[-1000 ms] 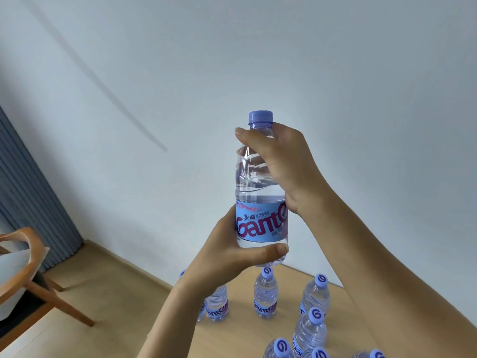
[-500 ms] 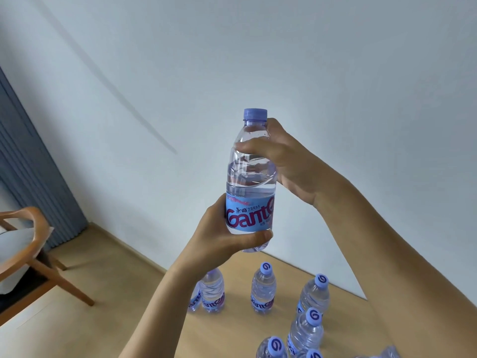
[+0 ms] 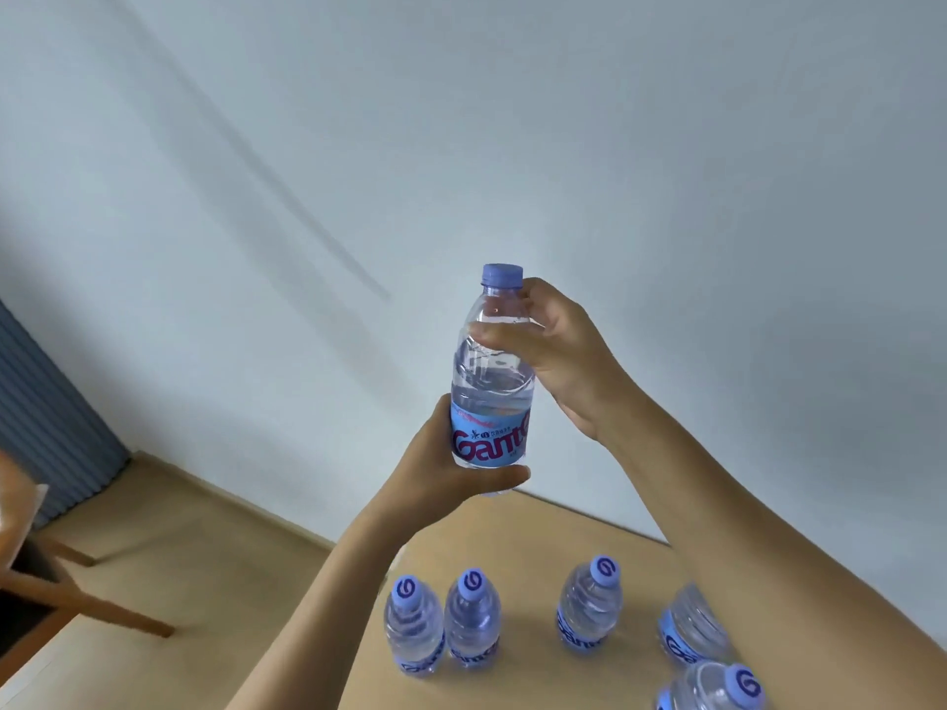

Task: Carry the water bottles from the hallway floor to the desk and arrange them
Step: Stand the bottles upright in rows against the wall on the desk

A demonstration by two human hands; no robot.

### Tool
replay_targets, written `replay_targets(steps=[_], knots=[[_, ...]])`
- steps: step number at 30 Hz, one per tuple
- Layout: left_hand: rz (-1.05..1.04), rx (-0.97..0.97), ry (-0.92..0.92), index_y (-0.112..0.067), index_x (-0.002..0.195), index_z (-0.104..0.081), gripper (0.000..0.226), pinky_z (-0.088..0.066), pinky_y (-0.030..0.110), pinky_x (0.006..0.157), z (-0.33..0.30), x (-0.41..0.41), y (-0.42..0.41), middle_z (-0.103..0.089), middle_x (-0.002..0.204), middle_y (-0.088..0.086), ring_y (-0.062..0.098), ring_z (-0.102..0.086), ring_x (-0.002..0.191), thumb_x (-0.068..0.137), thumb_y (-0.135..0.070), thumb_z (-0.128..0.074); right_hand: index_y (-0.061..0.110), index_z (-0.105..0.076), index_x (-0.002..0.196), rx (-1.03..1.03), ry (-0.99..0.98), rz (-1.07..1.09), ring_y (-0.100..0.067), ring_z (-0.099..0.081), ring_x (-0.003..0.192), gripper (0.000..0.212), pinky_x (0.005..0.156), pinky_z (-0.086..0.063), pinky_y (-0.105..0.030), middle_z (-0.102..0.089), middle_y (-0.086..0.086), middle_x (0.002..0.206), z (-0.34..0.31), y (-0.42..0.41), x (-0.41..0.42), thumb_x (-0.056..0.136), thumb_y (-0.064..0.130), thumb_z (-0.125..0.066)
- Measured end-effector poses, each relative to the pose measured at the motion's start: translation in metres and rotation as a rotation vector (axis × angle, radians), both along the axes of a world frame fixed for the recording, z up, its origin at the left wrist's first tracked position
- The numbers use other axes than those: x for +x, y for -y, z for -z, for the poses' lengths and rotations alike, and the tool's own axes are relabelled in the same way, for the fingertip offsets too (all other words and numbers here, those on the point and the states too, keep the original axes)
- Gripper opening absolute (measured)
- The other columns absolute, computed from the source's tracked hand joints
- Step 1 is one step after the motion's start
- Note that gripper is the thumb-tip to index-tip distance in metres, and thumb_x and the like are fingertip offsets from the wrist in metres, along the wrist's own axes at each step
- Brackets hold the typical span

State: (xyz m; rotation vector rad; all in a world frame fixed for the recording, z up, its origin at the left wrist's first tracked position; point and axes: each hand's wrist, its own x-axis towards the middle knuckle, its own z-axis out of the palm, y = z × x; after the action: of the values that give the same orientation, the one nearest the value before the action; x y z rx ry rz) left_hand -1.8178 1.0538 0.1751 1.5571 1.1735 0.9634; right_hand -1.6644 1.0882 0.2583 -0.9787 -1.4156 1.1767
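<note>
Because it looks full and heavy, with thin smooth sides that could squish or slip, the clear water bottle (image 3: 489, 392) with its blue label, mid-frame, is best held as now: left hand (image 3: 440, 479) wrapped round its bottom, right hand (image 3: 556, 351) gripping its neck.

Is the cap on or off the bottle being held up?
On. The purple cap sits on the neck of the held bottle, above the right hand; whether it is sealed cannot be told.

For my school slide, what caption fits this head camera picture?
Both hands, left hand and right hand, hold one water bottle upright above five bottles standing on the wooden surface.
</note>
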Motion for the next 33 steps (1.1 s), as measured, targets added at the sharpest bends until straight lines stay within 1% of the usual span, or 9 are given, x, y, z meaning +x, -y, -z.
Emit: replay_targets(steps=[3, 7, 12, 18, 22, 24, 27, 31, 33], knots=[[0.064, -0.074, -0.026, -0.025, 0.122, -0.049, 0.073, -0.059, 0.027, 0.076, 0.023, -0.016, -0.034, -0.067, 0.105, -0.006, 0.009, -0.068, 0.093, 0.063, -0.017, -0.091, 0.015, -0.066, 0.111, -0.043, -0.003, 0.053, -0.014, -0.069, 0.093, 0.039, 0.081, -0.054, -0.03, -0.07, 0.002, 0.102, 0.027, -0.022, -0.007, 0.075, 0.019, -0.08], [0.229, -0.144, -0.082, -0.024, 0.128, -0.043, 0.078, -0.057, 0.023, 0.08, 0.051, -0.029, -0.068, -0.064, 0.114, -0.004, 0.009, -0.065, 0.1, 0.066, -0.014, -0.089, 0.021, -0.067, 0.111, -0.097, 0.019, 0.137, -0.009, -0.069, 0.097, 0.041, 0.08, -0.054, -0.025, -0.07, 0.005, 0.105, 0.061, -0.044, -0.012, 0.072, 0.024, -0.081], [0.381, -0.223, -0.135, -0.023, 0.13, -0.043, 0.078, -0.056, 0.021, 0.079, 0.091, -0.035, -0.102, -0.065, 0.114, -0.003, 0.007, -0.066, 0.099, 0.067, -0.008, -0.087, 0.019, -0.065, 0.117, -0.182, 0.082, 0.173, -0.011, -0.067, 0.107, 0.04, 0.093, -0.054, -0.031, -0.069, 0.002, 0.114, 0.108, -0.061, -0.014, 0.08, 0.016, -0.081], [0.338, -0.269, -0.187, -0.03, 0.122, -0.046, 0.081, -0.055, 0.022, 0.079, 0.16, -0.039, -0.13, -0.065, 0.111, -0.009, 0.009, -0.065, 0.1, 0.058, -0.01, -0.091, 0.022, -0.065, 0.111, -0.269, 0.193, 0.219, -0.007, -0.067, 0.105, 0.033, 0.088, -0.051, -0.02, -0.073, 0.003, 0.111, 0.159, -0.07, -0.023, 0.082, 0.015, -0.079], [0.246, -0.286, -0.208, -0.018, 0.121, -0.05, 0.08, -0.054, 0.024, 0.081, 0.208, -0.045, -0.139, -0.06, 0.117, 0.002, 0.015, -0.062, 0.104, 0.054, -0.009, -0.093, 0.023, -0.065, 0.114, -0.315, 0.239, 0.226, -0.005, -0.066, 0.104, 0.041, 0.09, -0.051, -0.02, -0.073, 0.005, 0.111, 0.196, -0.075, -0.036, 0.078, 0.012, -0.082], [0.217, -0.271, -0.222, -0.022, 0.115, -0.052, 0.076, -0.052, 0.021, 0.08, 0.228, -0.047, -0.14, -0.06, 0.114, 0.001, 0.015, -0.062, 0.1, 0.053, -0.006, -0.093, 0.026, -0.068, 0.112, -0.336, 0.264, 0.248, -0.003, -0.067, 0.103, 0.042, 0.09, -0.05, -0.019, -0.074, 0.009, 0.108, 0.213, -0.074, -0.041, 0.075, 0.014, -0.085], [0.216, -0.29, -0.263, -0.025, 0.115, -0.053, 0.075, -0.054, 0.031, 0.085, 0.251, -0.049, -0.146, -0.061, 0.112, 0.0, 0.016, -0.062, 0.099, 0.054, -0.005, -0.091, 0.027, -0.072, 0.106, -0.378, 0.266, 0.27, -0.011, -0.068, 0.103, 0.038, 0.091, -0.051, -0.025, -0.075, 0.006, 0.105, 0.238, -0.076, -0.047, 0.073, 0.014, -0.086], [0.192, -0.318, -0.292, -0.033, 0.113, -0.051, 0.072, -0.047, 0.015, 0.072, 0.271, -0.053, -0.154, -0.06, 0.111, -0.005, 0.003, -0.059, 0.092, 0.057, -0.005, -0.088, 0.038, -0.07, 0.101, -0.41, 0.233, 0.285, -0.003, -0.068, 0.1, 0.044, 0.084, -0.051, -0.016, -0.075, 0.014, 0.102, 0.257, -0.083, -0.055, 0.071, 0.01, -0.087], [0.166, -0.319, -0.282, -0.04, 0.107, -0.05, 0.071, -0.045, 0.013, 0.07, 0.278, -0.055, -0.158, -0.061, 0.11, -0.006, 0.001, -0.059, 0.091, 0.057, -0.006, -0.088, 0.036, -0.07, 0.104, -0.405, 0.225, 0.297, -0.001, -0.067, 0.101, 0.047, 0.085, -0.05, -0.014, -0.074, 0.016, 0.103, 0.265, -0.086, -0.059, 0.069, 0.009, -0.088]])
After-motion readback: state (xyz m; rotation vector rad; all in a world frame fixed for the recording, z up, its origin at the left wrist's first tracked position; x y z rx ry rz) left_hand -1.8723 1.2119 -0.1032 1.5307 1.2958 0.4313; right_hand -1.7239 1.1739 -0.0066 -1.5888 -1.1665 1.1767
